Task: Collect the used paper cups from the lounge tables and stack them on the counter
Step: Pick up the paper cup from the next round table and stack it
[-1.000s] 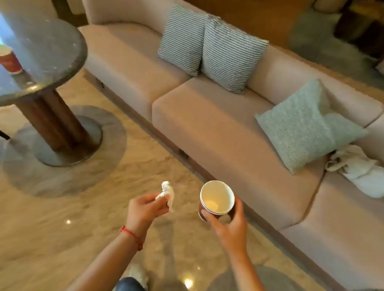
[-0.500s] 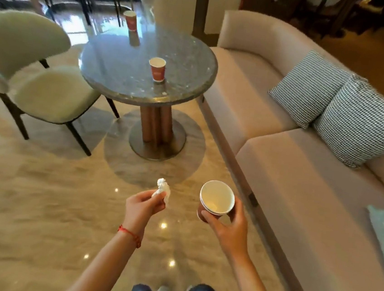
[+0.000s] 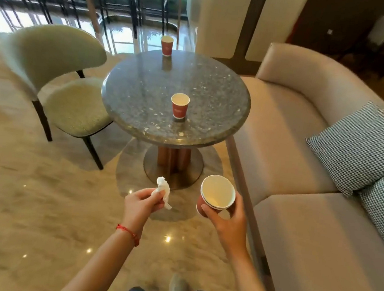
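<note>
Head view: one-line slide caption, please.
Right hand holds nested red paper cups, left hand pinches crumpled tissue; two cups remain on round table.

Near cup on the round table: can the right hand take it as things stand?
Probably not yet. The right hand already grips stacked cups, and the near cup stands mid-table, apart from both hands; nothing blocks the approach.

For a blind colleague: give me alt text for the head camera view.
Left hand pinches a crumpled tissue; right hand grips nested red cups. Ahead, two red cups stand on a round table between chair and sofa.
</note>
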`<state>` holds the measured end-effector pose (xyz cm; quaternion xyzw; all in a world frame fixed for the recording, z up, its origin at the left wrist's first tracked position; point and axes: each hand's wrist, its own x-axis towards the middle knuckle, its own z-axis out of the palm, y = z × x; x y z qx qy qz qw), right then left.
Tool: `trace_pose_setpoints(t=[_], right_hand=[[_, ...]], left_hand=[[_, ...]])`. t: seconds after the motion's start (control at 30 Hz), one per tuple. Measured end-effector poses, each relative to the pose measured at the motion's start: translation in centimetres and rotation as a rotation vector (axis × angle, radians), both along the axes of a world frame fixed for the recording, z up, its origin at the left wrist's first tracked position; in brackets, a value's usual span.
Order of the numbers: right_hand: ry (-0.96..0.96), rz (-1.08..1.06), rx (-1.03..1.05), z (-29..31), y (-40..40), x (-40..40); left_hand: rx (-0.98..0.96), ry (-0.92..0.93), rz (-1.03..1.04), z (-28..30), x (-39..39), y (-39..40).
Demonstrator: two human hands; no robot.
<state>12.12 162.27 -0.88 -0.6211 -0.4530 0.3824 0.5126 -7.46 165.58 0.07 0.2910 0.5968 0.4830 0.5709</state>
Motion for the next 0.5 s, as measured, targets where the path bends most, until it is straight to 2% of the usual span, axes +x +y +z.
trace_pose_setpoints(t=[0.27,0.5], right_hand=[[0.019,0.098,0.012,0.9,12.0,0.0],[0.02,0.092,0.04,0.6,23.0,-1.9]], left_hand=[[0.01,-0.002,0.109,0.4,-0.6,9.6],[0.03,-0.02,0.095,-0.1,-2.3,20.3]])
